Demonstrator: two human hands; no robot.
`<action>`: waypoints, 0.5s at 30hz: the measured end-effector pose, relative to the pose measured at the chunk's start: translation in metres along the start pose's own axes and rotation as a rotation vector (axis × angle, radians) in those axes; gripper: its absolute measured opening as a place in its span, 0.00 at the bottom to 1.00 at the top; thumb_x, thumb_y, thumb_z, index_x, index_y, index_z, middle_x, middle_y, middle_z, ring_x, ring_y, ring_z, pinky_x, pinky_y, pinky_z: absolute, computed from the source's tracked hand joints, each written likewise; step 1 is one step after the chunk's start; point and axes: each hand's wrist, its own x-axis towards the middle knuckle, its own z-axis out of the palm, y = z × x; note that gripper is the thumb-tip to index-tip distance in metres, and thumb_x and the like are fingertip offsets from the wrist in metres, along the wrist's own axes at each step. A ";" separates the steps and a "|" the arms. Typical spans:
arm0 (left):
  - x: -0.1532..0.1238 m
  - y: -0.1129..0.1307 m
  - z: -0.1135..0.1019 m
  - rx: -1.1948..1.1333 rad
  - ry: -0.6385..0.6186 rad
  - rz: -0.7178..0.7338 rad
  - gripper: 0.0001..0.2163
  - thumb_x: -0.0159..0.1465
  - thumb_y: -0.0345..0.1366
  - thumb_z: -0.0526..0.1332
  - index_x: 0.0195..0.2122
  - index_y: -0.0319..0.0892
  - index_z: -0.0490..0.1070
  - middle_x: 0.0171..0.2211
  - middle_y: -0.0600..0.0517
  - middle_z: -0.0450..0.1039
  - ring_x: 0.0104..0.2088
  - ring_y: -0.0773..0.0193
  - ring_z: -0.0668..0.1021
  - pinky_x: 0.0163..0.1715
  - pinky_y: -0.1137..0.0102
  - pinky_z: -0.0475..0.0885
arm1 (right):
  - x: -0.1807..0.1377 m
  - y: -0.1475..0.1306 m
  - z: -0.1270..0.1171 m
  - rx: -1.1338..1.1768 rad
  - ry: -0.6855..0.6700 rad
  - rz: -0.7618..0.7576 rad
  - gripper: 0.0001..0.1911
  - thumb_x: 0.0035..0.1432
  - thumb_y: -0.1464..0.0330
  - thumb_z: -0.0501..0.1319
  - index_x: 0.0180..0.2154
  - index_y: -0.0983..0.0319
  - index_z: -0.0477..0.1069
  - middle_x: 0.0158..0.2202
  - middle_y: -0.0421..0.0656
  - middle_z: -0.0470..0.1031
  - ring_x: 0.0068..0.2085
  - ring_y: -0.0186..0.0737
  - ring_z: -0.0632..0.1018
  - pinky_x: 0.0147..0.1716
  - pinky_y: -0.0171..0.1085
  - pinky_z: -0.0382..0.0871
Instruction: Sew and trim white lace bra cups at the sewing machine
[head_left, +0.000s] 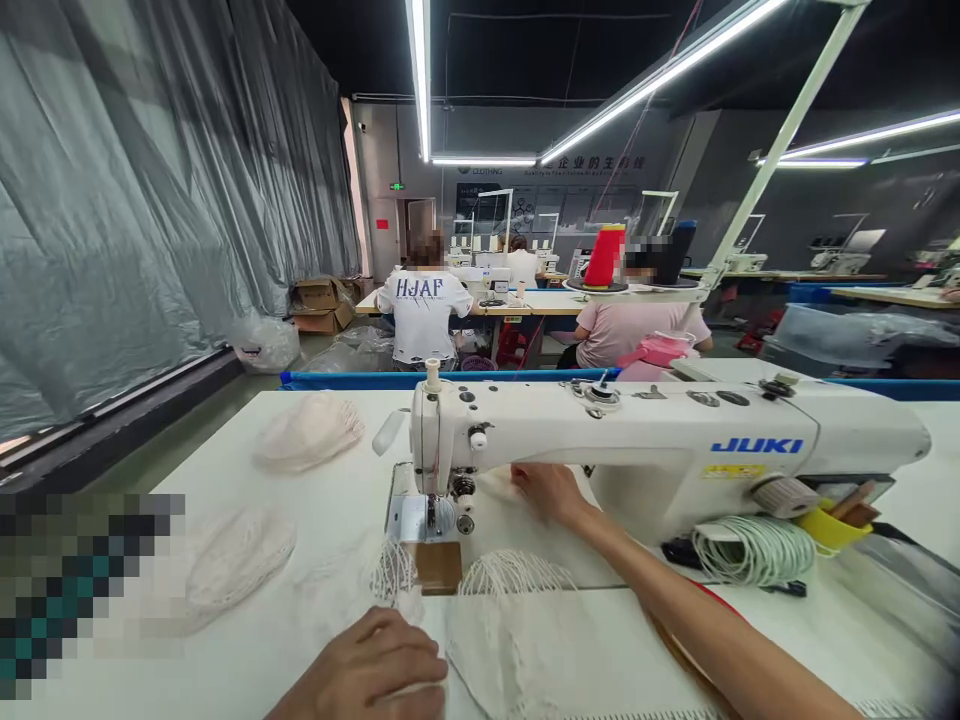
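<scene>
A white JUKI sewing machine (645, 440) stands on the white table (247, 650). White mesh fabric (517, 590) lies under and in front of its needle (433, 515). My left hand (375, 668) rests at the near edge with its fingers curled over the fabric's left part. My right hand (546, 490) reaches behind the needle under the machine arm, fingers closed on the fabric there; its fingertips are partly hidden by the machine head.
Two white mesh pieces (309, 432) (238, 555) lie on the table to the left. A coil of white cord (754, 550) and a yellow cup (829, 525) sit at the machine's right. Two people (424, 305) sit with backs turned at tables ahead. A grey curtain (150, 190) lines the left.
</scene>
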 end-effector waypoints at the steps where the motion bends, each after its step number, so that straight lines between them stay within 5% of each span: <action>1: 0.004 -0.002 0.002 -0.004 0.011 0.009 0.07 0.66 0.33 0.53 0.42 0.36 0.67 0.35 0.46 0.76 0.39 0.64 0.76 0.43 0.70 0.67 | -0.005 0.003 0.000 -0.003 0.002 -0.009 0.14 0.62 0.64 0.56 0.48 0.63 0.66 0.46 0.45 0.70 0.41 0.39 0.74 0.39 0.43 0.71; 5: 0.041 -0.012 0.018 -0.044 -0.012 -0.006 0.11 0.62 0.24 0.51 0.42 0.38 0.68 0.38 0.47 0.76 0.41 0.62 0.75 0.43 0.68 0.67 | -0.025 0.014 -0.005 -0.003 0.088 -0.066 0.07 0.62 0.69 0.55 0.37 0.64 0.71 0.35 0.42 0.73 0.35 0.37 0.75 0.34 0.37 0.70; 8: 0.077 -0.020 0.034 -0.183 -0.110 -0.203 0.15 0.59 0.22 0.49 0.44 0.39 0.69 0.45 0.45 0.73 0.46 0.59 0.73 0.47 0.64 0.67 | -0.042 0.017 -0.013 0.016 0.223 -0.108 0.11 0.63 0.71 0.51 0.34 0.62 0.72 0.37 0.46 0.74 0.33 0.39 0.76 0.28 0.35 0.68; 12: 0.118 -0.021 0.052 -0.599 -0.015 -0.871 0.11 0.63 0.35 0.52 0.43 0.37 0.68 0.44 0.43 0.71 0.45 0.58 0.73 0.47 0.63 0.67 | -0.088 0.015 -0.033 0.071 0.362 -0.219 0.15 0.64 0.69 0.45 0.39 0.60 0.69 0.45 0.50 0.71 0.34 0.37 0.76 0.28 0.33 0.68; 15: 0.137 -0.005 0.057 -1.225 0.059 -1.252 0.22 0.58 0.50 0.58 0.41 0.33 0.65 0.40 0.42 0.70 0.39 0.58 0.75 0.43 0.62 0.70 | -0.139 0.007 -0.049 0.157 0.507 -0.387 0.13 0.63 0.74 0.46 0.42 0.59 0.67 0.43 0.49 0.72 0.37 0.36 0.76 0.32 0.32 0.70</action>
